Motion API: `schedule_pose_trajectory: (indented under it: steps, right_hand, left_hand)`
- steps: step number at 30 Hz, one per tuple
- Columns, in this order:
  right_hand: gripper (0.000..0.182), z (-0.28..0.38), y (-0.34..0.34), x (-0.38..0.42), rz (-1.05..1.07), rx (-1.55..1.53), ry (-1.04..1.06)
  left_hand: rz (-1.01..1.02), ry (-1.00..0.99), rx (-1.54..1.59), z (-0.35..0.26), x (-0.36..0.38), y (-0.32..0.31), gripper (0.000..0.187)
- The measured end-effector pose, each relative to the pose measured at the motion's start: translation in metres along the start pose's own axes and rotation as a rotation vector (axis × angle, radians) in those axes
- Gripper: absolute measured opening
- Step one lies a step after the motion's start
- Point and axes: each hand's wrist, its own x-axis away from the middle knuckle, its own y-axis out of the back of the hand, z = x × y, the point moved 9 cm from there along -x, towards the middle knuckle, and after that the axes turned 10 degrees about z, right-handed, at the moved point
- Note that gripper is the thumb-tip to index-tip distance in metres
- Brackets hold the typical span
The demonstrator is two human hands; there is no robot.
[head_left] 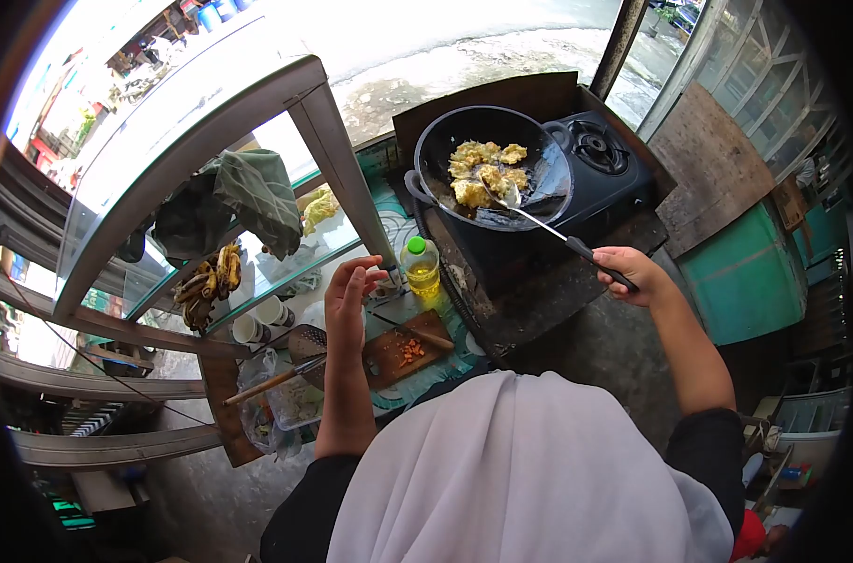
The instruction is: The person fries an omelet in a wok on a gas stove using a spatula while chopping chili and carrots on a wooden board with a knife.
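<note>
My right hand is closed round the black handle of a metal spatula. Its blade rests among golden, lumpy fritters in a dark wok with oil in it. The wok sits on the near burner of a black gas stove. My left hand is raised beside a bottle of yellow oil with a green cap. Its fingers are bent and apart, holding nothing. Below lies a wooden cutting board with chopped orange bits and a knife.
A glass-fronted display case stands at left, with bananas and a draped cloth. White cups and a wooden-handled skimmer are near my left forearm. A wooden panel leans at right above a green cabinet.
</note>
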Motion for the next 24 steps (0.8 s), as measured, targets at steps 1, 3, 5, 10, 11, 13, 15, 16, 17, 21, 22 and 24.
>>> schedule_pose_trajectory:
  steps: [1,3,5,10,11,13,15,16,17,21,22,24]
  right_hand:
    - [0.017,0.003,-0.003,0.002,-0.003,0.019,0.009]
    - [0.018,0.006,0.001,0.002,-0.052,0.075,0.037]
    - [0.019,0.009,0.01,-0.001,-0.099,0.144,0.068]
    - [0.03,0.013,0.041,0.002,-0.216,0.426,0.177]
    - [0.033,0.013,0.046,0.004,-0.227,0.452,0.164]
    - [0.038,0.016,0.057,0.009,-0.25,0.505,0.139]
    - [0.041,0.021,0.069,0.014,-0.287,0.657,0.132]
    - [0.042,0.023,0.076,0.017,-0.306,0.732,0.128]
    - [0.043,0.04,0.077,0.023,-0.346,1.03,0.321]
    - [0.048,0.059,0.052,0.049,-0.491,1.693,0.566]
    - [0.049,0.064,0.044,0.056,-0.531,1.73,0.486]
    - [0.048,0.069,0.028,0.067,-0.567,1.769,0.406]
  left_hand:
    - [-0.001,-0.003,0.001,0.0,0.001,0.001,0.023]
    - [-0.012,-0.007,0.002,0.0,0.002,0.003,0.023]
    - [-0.022,-0.007,-0.001,-0.001,0.004,0.005,0.023]
    - [-0.036,-0.001,-0.017,-0.002,0.007,0.007,0.024]
    - [-0.037,0.0,-0.019,-0.002,0.008,0.007,0.024]
    - [-0.037,0.003,-0.022,-0.002,0.009,0.008,0.024]
    - [-0.041,0.004,-0.011,-0.002,0.009,0.009,0.024]
    - [-0.042,0.005,-0.006,-0.002,0.009,0.009,0.024]
    - [-0.041,0.005,-0.009,-0.003,0.009,0.008,0.024]
    - [-0.036,0.009,-0.029,-0.004,0.008,0.007,0.024]
    - [-0.036,0.01,-0.036,-0.004,0.008,0.006,0.024]
    - [-0.036,0.012,-0.033,-0.002,0.007,0.007,0.024]
